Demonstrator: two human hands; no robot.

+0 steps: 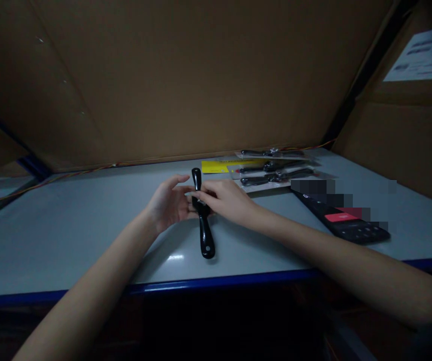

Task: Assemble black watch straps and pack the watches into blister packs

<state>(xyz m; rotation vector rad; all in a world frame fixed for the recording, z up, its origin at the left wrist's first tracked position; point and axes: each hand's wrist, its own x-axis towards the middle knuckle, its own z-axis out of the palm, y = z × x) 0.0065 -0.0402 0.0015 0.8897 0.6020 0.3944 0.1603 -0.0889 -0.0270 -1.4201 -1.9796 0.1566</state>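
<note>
A black spokeshave [207, 235] is held above the table near its front edge, one handle toward me and the other pointing away. My left hand [169, 203] supports it from the left, its fingers reaching behind the middle and its thumb raised off the tool. From the right, my right hand [229, 198] grips the middle, thumb and fingers closed around the metal part there. That middle part is mostly covered by my fingers. Several packaged spokeshaves [276, 175] in clear wrapping lie farther back, beyond my right hand.
A yellow card [216, 167] lies by the packages. At the right is a black, partly blurred item with a red label [342, 217]. The grey table [69, 225] has a blue front edge. Cardboard walls [186, 80] rise behind and at the right; thin wires [84, 170] run along the back.
</note>
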